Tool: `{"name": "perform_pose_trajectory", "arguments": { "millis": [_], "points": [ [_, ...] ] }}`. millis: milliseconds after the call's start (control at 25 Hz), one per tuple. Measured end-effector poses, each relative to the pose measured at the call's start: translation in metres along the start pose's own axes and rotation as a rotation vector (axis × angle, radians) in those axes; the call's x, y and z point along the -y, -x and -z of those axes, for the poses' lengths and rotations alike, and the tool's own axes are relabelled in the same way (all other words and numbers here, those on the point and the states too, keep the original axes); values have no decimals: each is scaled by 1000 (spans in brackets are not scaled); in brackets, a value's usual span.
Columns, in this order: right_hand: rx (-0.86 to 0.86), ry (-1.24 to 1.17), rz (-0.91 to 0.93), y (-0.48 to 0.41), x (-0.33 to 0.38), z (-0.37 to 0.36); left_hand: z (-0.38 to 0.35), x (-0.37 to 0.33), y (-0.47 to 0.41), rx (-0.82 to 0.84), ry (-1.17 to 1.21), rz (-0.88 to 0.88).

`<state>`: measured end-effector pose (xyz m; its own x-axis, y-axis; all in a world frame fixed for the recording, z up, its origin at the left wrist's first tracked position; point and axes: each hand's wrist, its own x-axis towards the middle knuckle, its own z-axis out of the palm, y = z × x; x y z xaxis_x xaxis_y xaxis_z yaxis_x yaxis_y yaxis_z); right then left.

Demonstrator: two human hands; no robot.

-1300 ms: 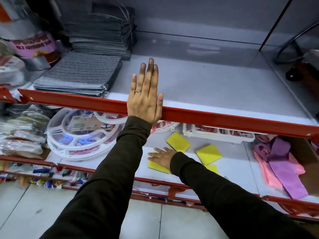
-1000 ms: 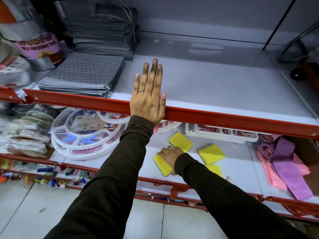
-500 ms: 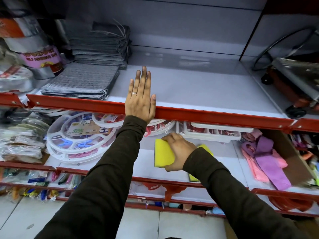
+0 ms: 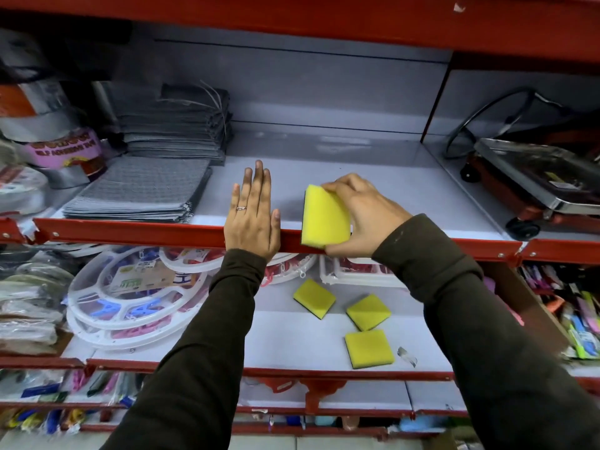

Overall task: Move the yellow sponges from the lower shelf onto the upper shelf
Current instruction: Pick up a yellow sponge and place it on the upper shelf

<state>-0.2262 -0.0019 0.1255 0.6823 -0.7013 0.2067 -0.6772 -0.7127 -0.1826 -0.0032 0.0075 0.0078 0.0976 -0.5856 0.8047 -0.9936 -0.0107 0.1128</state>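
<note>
My right hand [image 4: 360,212] grips a yellow sponge [image 4: 324,217] with a dark underside, held tilted at the red front rail of the upper shelf [image 4: 373,177]. My left hand [image 4: 252,216] lies flat and open on that rail, fingers pointing inward, a ring on one finger. Three more yellow sponges lie on the lower shelf [image 4: 285,339]: one at the back [image 4: 314,297], one to its right [image 4: 368,311], one near the front edge [image 4: 368,348].
Stacks of grey cloths [image 4: 139,190] fill the upper shelf's left side. Tape rolls [image 4: 61,147] sit further left. A red-wheeled metal trolley [image 4: 532,183] stands in the right bay. White round plastic hangers [image 4: 130,297] and a white tray [image 4: 357,271] occupy the lower shelf.
My right hand picked one sponge off the lower shelf and raised it to the upper shelf's front rail. My left hand stayed on the rail. The view tilted up.
</note>
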Motion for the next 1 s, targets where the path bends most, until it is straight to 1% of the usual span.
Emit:
{"name": "perform_pose_trajectory", "arguments": {
  "millis": [80, 160, 320, 520, 600, 760, 840, 920, 1000],
  "points": [
    [-24, 13, -42, -22, -14, 2, 0, 0, 1, 0, -4, -8],
    [1, 40, -93, -46, -27, -2, 0, 0, 1, -9, -14, -18],
    [181, 40, -101, -86, -28, -24, -2, 2, 1, -23, -33, -32],
    [303, -15, -82, -104, -18, -44, -2, 2, 2, -19, -64, -53],
    [285, -49, -82, -97, -18, -39, -2, 2, 1, -15, -64, -50],
    [63, -96, -36, -61, -14, -13, -1, 2, 2, -25, -54, -52],
    [-14, -158, 1, -31, -11, 0, -2, 2, 2, -35, -47, -51],
    [3, -202, 39, 1, -8, 7, -4, 2, 3, -38, -51, -48],
    [117, -214, 44, 27, -7, -2, -6, 2, 4, -37, -55, -46]
  ]
}}
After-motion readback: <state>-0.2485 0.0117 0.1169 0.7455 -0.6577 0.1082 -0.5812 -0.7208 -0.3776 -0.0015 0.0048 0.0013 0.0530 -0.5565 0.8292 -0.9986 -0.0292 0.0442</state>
